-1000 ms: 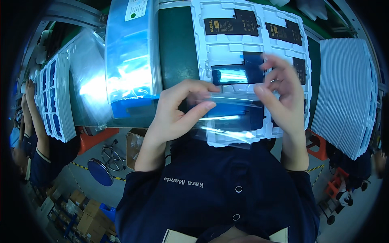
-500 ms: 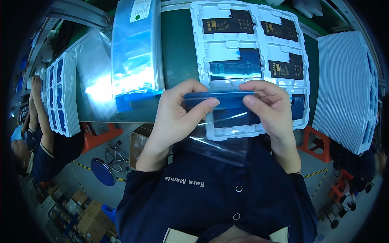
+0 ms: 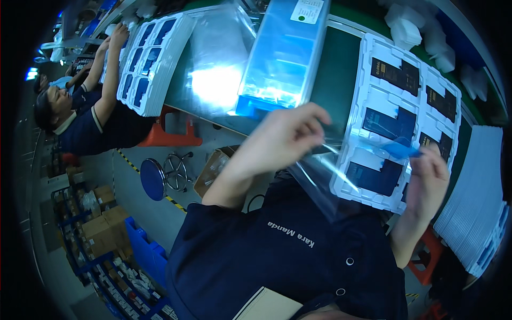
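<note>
A clear plastic film (image 3: 321, 181) with a blue strip (image 3: 399, 150) hangs between my hands, over the near left part of a white tray (image 3: 349, 160). My left hand (image 3: 290, 133) pinches its left side, fingers curled. At the blue end my right hand (image 3: 429, 173) holds it between thumb and fingers. Beneath lies the tray with several flat black L-shaped battery packs (image 3: 394, 76) in its compartments. One nearer battery pack (image 3: 373, 177) shows just below the film, and another, by my right hand, is mostly hidden.
Beyond my left hand lies a stack of blue-tinted plastic sheets (image 3: 282, 58), with loose clear sheets (image 3: 218, 53) beside it. Stacked white trays (image 3: 474, 197) stand at right, more filled trays (image 3: 154, 58) at left near a co-worker (image 3: 80, 114). A blue stool (image 3: 153, 179) is on the floor.
My hands have drawn apart, stretching the film between them, with the blue strip now toward my right hand. The whole view has turned, shifting the tray and table rightward.
</note>
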`<state>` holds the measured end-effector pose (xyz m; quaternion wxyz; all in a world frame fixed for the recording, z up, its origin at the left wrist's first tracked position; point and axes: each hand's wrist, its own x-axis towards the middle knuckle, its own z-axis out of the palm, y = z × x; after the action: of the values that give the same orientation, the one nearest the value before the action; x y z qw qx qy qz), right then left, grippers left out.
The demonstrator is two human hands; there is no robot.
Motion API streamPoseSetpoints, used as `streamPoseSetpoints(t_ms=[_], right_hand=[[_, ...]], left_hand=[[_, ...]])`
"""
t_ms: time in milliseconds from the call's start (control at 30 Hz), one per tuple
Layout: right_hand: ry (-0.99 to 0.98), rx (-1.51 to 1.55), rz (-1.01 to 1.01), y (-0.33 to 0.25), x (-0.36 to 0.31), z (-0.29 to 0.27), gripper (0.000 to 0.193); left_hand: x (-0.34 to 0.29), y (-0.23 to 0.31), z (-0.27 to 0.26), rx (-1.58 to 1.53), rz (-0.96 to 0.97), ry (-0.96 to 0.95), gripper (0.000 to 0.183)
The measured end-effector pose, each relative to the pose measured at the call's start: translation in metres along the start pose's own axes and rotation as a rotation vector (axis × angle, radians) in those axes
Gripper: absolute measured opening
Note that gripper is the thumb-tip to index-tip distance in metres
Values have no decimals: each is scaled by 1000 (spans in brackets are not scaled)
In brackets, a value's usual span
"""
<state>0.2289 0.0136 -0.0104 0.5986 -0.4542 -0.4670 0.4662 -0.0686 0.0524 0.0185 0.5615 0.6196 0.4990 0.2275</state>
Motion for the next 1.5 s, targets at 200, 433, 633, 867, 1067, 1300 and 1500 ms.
streamPoseSetpoints(t_ms=[200, 433, 633, 867, 1067, 1300, 1500], right_hand=[[111, 156, -18, -8, 11, -52, 28], [48, -121, 18, -13, 9, -100, 40], [154, -372, -7, -22, 21, -123, 40], [213, -276, 58, -1, 28, -146, 31], [246, -337, 47, 2, 33, -125, 30], [318, -369, 23, 9, 24, -113, 24], [306, -354, 7, 12, 23, -114, 22]], left_hand=[[7, -56, -127, 103, -23, 650, 20], [69, -103, -242, 642, -45, 974, 55], [99, -108, -266, 1418, -164, 950, 101], [75, 31, -11, 888, 578, 373, 50], [88, 34, 132, 914, 679, 38, 81], [98, 23, 147, 937, 702, 75, 83], [99, 23, 148, 939, 665, 53, 82]])
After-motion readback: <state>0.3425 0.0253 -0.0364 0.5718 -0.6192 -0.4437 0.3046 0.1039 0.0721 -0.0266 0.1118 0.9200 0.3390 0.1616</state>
